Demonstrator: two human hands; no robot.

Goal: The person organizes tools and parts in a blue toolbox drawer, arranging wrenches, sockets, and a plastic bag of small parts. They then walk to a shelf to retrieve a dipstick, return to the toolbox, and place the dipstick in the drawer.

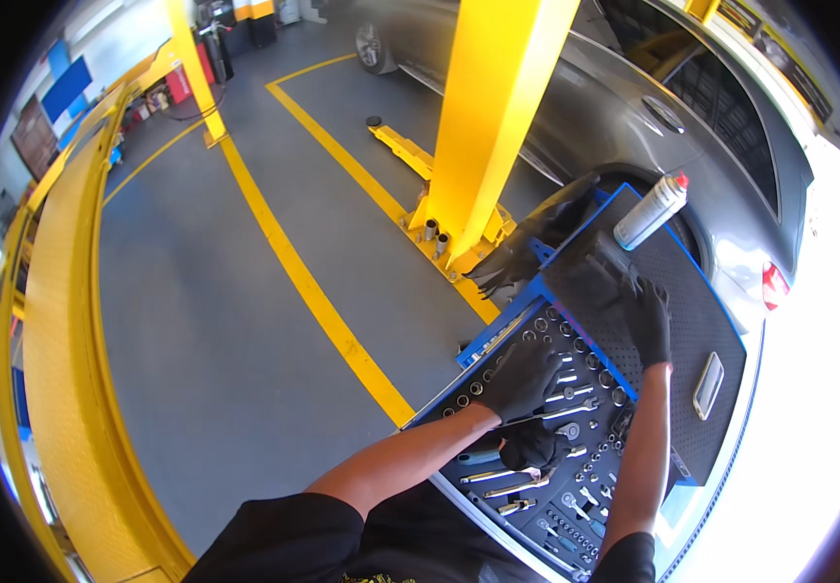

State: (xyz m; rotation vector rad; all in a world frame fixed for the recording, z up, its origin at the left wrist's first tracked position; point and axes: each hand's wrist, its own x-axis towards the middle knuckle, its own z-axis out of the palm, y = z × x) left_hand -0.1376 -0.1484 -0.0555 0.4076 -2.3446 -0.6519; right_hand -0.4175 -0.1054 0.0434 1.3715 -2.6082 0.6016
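Note:
My left hand (520,379), in a black glove, is closed low over the open tool drawer (468,466), by the sockets (476,388) and a combination wrench (575,408). Its fingertips are hidden, so what they hold cannot be made out. Above the cart's black perforated top mat (697,330), my right hand (646,325), gloved too, has its fingers partly spread and nothing visible in them. A dark rounded bundle (531,445) lies on the tools in the drawer. Ratchets (567,430) and smaller sockets sit in the foam around it.
A spray can (651,212) with a red cap stands at the mat's far edge; a phone-like device (707,385) lies at its right. Beyond the cart are a yellow lift post (488,126) and a dark grey car (624,107). Dark gloves or cloth (536,238) hang beside the cart.

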